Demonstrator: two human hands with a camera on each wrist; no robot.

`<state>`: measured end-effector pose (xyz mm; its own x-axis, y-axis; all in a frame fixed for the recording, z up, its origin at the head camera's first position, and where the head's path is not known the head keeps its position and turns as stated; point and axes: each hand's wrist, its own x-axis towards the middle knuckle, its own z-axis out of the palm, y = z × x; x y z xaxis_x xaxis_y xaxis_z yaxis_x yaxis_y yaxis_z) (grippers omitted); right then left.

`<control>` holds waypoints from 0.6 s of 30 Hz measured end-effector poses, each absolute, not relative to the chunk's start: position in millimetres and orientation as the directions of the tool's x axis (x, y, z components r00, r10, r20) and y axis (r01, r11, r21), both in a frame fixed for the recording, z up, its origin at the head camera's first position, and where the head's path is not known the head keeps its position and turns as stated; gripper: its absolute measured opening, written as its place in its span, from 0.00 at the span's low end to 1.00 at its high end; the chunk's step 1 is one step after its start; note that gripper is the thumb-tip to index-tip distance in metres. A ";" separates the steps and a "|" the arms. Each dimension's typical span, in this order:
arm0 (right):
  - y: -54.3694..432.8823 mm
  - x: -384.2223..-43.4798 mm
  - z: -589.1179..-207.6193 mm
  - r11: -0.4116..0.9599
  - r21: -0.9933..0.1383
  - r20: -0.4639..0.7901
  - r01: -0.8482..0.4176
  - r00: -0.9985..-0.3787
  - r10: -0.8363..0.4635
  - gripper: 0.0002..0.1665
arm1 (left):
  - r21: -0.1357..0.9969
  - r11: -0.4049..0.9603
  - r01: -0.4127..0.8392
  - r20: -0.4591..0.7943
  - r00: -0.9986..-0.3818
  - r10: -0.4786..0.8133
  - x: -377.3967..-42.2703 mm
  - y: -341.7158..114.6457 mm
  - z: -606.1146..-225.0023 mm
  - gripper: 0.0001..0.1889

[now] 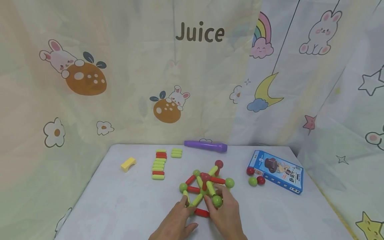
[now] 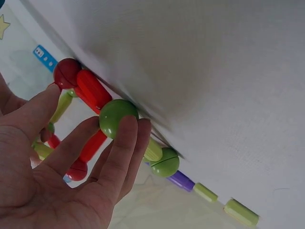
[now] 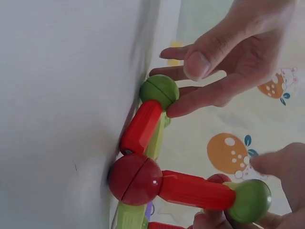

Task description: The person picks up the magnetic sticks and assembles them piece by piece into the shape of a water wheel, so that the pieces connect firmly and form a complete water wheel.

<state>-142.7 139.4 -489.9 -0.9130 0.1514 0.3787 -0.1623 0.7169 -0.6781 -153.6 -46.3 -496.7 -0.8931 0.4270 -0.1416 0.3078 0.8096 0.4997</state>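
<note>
A frame of magnetic rods and balls [image 1: 193, 190], red and yellow-green, stands on the table between both hands. My left hand [image 1: 177, 216] is at its near left corner; in the left wrist view its long fingers rest on a green ball [image 2: 114, 117]. The thumb stays off that ball in the right wrist view. My right hand [image 1: 226, 211] curls its fingers round the frame's right side, about another green ball [image 3: 250, 200]. A red ball [image 3: 136, 179] sits low at the near corner, joined to red rods [image 3: 195, 190]. The right fingertips are partly hidden.
Loose rods [image 1: 158, 165] lie in a column at the back left, beside a yellow arch block [image 1: 128, 164]. A purple stick-shaped object [image 1: 205, 146] lies along the back edge. To the right are a blue box [image 1: 279, 171] and loose balls [image 1: 253, 181].
</note>
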 end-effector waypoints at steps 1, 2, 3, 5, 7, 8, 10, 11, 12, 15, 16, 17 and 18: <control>140.8 -140.0 -489.4 0.712 -0.687 0.353 -0.145 -0.923 0.153 0.31 | 0.502 0.809 0.305 -0.146 -0.893 0.427 -153.7 -46.6 -496.6 0.26; 142.6 -137.2 -489.0 0.706 -0.696 0.330 -0.130 -0.931 0.154 0.33 | 0.506 0.809 0.300 -0.151 -0.892 0.425 -153.9 -47.0 -496.4 0.26; 144.7 -134.4 -488.7 0.699 -0.705 0.312 -0.120 -0.938 0.153 0.34 | 0.509 0.809 0.293 -0.159 -0.892 0.423 -154.2 -47.4 -496.1 0.26; 149.8 -129.7 -489.2 0.694 -0.711 0.295 -0.114 -0.944 0.147 0.34 | 0.510 0.812 0.283 -0.174 -0.891 0.420 -154.4 -47.0 -495.9 0.26; 154.7 -128.8 -490.6 0.694 -0.707 0.309 -0.135 -0.942 0.132 0.33 | 0.506 0.818 0.273 -0.186 -0.892 0.413 -154.9 -46.6 -495.4 0.27; 156.9 -129.7 -491.5 0.697 -0.700 0.325 -0.154 -0.938 0.118 0.33 | 0.503 0.822 0.268 -0.193 -0.892 0.409 -155.3 -46.5 -495.0 0.27; 160.3 -132.9 -493.0 0.703 -0.685 0.344 -0.191 -0.935 0.082 0.34 | 0.499 0.826 0.261 -0.202 -0.892 0.404 -155.9 -46.2 -494.5 0.27; 161.9 -134.3 -493.4 0.714 -0.667 0.351 -0.211 -0.935 0.052 0.35 | 0.499 0.827 0.259 -0.205 -0.892 0.403 -156.1 -46.2 -494.3 0.28; 163.4 -135.4 -493.5 0.727 -0.650 0.347 -0.221 -0.937 0.026 0.36 | 0.501 0.827 0.256 -0.208 -0.892 0.402 -156.1 -46.1 -494.2 0.28; 166.3 -135.6 -491.9 0.750 -0.618 0.310 -0.237 -0.950 -0.045 0.37 | 0.504 0.823 0.262 -0.205 -0.889 0.409 -155.7 -46.0 -494.6 0.27; 166.9 -135.2 -491.0 0.763 -0.602 0.300 -0.238 -0.952 -0.060 0.37 | 0.504 0.822 0.267 -0.200 -0.889 0.412 -155.4 -45.9 -494.9 0.27; 167.3 -134.6 -490.4 0.776 -0.586 0.292 -0.236 -0.954 -0.069 0.36 | 0.502 0.821 0.271 -0.196 -0.889 0.414 -155.2 -45.8 -495.1 0.27; 167.4 -134.1 -489.7 0.783 -0.579 0.285 -0.230 -0.956 -0.069 0.35 | 0.502 0.821 0.273 -0.194 -0.889 0.415 -155.0 -45.7 -495.4 0.27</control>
<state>-134.1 167.4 -489.7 -0.9559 -0.0693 0.2854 -0.2295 0.7826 -0.5787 -155.0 -45.7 -495.4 -0.8890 0.4146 -0.1945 0.2731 0.8208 0.5018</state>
